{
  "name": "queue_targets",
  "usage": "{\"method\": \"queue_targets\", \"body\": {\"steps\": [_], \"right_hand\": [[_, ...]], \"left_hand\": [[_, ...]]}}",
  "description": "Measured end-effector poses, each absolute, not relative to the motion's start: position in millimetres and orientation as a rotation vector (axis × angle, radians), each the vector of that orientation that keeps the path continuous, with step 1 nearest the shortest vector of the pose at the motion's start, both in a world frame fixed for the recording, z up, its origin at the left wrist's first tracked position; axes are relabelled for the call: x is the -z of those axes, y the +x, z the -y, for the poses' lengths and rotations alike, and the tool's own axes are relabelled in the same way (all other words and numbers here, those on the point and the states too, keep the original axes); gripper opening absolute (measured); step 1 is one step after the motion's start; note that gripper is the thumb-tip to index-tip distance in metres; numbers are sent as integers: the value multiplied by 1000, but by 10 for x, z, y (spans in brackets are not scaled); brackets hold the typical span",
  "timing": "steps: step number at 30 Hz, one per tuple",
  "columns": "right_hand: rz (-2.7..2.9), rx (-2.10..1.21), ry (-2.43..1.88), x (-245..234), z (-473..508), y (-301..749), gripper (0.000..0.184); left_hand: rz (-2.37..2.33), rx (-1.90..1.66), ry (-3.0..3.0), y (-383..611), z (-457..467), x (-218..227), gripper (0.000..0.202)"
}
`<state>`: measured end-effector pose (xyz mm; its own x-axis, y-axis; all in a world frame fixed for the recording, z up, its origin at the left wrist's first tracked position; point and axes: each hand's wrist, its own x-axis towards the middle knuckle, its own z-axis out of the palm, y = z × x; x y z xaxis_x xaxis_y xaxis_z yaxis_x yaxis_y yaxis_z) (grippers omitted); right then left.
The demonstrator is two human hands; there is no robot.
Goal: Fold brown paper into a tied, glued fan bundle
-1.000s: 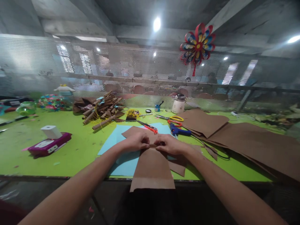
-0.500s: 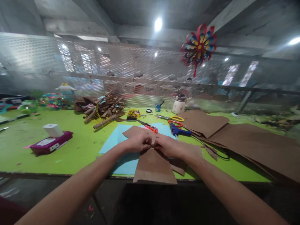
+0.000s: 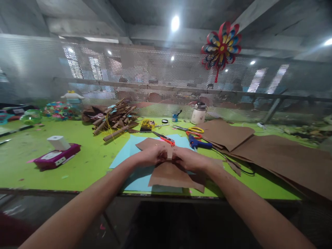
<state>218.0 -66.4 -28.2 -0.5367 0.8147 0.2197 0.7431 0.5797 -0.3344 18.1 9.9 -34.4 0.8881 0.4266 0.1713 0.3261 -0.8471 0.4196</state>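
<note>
Both my hands meet over a sheet of brown paper [image 3: 171, 174] that lies on a light blue sheet [image 3: 129, 152] near the front edge of the green table [image 3: 85, 162]. My left hand [image 3: 151, 155] and my right hand [image 3: 188, 159] are both closed, pinching the top edge of the brown paper, where a small rolled or folded part [image 3: 169, 153] stands up between the fingers. The paper's lower end lies on the table, short of the edge.
Behind the hands lie an orange cutter [image 3: 166, 139], yellow and red scissors [image 3: 193, 131] and a blue glue gun [image 3: 198, 143] with its cord. Large brown sheets [image 3: 272, 155] cover the right side. A pile of rolled brown tubes [image 3: 114, 119] sits back left, a purple box [image 3: 57, 157] at left.
The brown paper, which hung over the table's front edge, has been drawn up towards my hands and now ends on the table. The pinched part between my fingers has grown taller.
</note>
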Motion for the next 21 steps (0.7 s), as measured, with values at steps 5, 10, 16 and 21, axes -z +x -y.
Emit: {"method": "queue_targets", "body": {"steps": [5,10,16,21], "right_hand": [[2503,-371,-1354,322,657,2290,20],[2563,-237,-1312,253,724,2288,18],[2619,-46,-1248,195,828,2184,17],[2636,82,-1272,261,838,2168,20]], "left_hand": [[-594,-261,2712,157,-109,320,7],[-605,-242,2793,129,-48,252,17],[-519,-213,2887,122,-13,249,17],[-483,-259,2965,140,56,188,15]]}}
